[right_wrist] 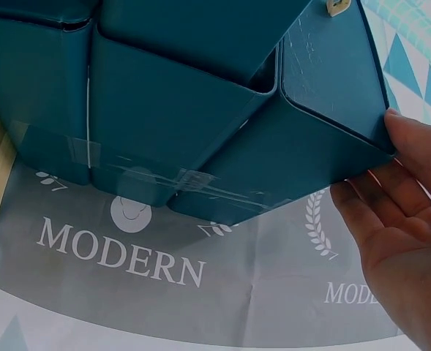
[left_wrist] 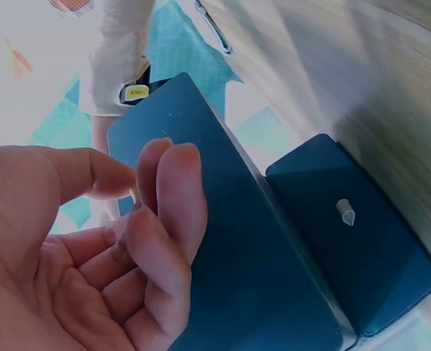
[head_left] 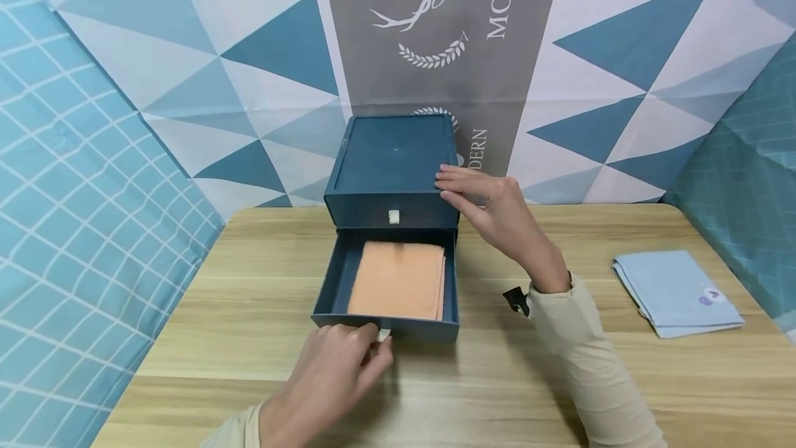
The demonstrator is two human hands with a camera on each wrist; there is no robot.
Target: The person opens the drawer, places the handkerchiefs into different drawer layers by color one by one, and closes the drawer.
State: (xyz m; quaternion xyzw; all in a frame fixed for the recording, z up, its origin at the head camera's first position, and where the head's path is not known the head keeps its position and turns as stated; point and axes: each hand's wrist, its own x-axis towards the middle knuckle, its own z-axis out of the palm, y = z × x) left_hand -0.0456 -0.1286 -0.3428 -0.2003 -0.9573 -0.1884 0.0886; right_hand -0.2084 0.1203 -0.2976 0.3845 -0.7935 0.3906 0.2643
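Note:
A dark blue three-tier drawer box (head_left: 398,154) stands at the back of the table. Its middle drawer (head_left: 323,299) is pulled out and holds a folded orange towel (head_left: 398,278). My left hand (head_left: 332,365) pinches the drawer's small white pull tab (head_left: 383,334) between thumb and fingers. On the top tier's right edge rests my right hand (head_left: 494,209); in the right wrist view its thumb (right_wrist: 416,139) touches the front corner while the other fingers lie on the adjoining edge. The top drawer (right_wrist: 339,69) and bottom drawer (left_wrist: 354,234) sit closed.
A folded light blue cloth (head_left: 678,292) lies at the right of the wooden table (head_left: 249,337). Patterned cloth backdrop (head_left: 280,54) hangs directly behind the box. Clear tape (right_wrist: 142,172) runs across the tiers' sides. A black strap (head_left: 516,301) shows at the right cuff.

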